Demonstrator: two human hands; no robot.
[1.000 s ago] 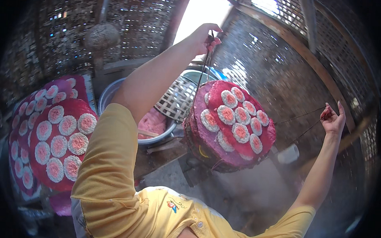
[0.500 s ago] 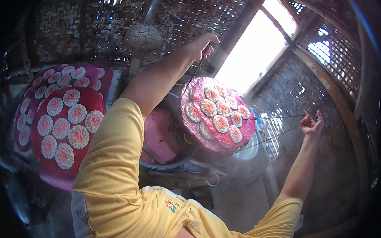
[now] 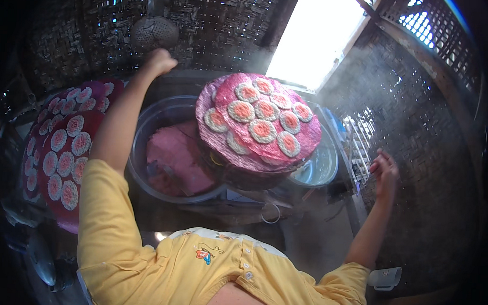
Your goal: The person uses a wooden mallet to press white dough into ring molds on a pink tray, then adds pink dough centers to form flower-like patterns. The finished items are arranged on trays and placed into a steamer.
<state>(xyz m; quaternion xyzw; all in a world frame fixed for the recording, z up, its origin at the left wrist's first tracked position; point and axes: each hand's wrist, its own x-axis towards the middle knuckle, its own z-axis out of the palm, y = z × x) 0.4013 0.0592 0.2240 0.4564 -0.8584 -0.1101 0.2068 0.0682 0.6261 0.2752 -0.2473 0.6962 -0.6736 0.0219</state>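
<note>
A round stack (image 3: 309, 141) of pink sheets stands in front of me, topped with several white discs with pink-orange centres (image 3: 266, 110) that look made of fine coiled strands. Up and to the left of it, my left hand (image 3: 160, 62) is closed in a fist, and whatever it may hold is hidden. Off to the right of the stack my right hand (image 3: 384, 171) is raised, fingers loosely curled and apart, with nothing visible in them. Beneath my left forearm's right side is a large blue-grey basin (image 3: 141, 173) holding a pink mass (image 3: 174, 155).
More discs lie on dark pink sheets (image 3: 97, 123) at the left. A clear basin (image 3: 332, 169) sits behind the stack's right side. A perforated ladle (image 3: 154, 32) hangs on the woven wall. A white mug (image 3: 384, 278) is at lower right, and steam drifts near the bright window (image 3: 312, 36).
My left hand has moved left and slightly down; my right hand has dropped a little left. The dark cords stretched from both hands to the stack no longer show. The view has shifted.
</note>
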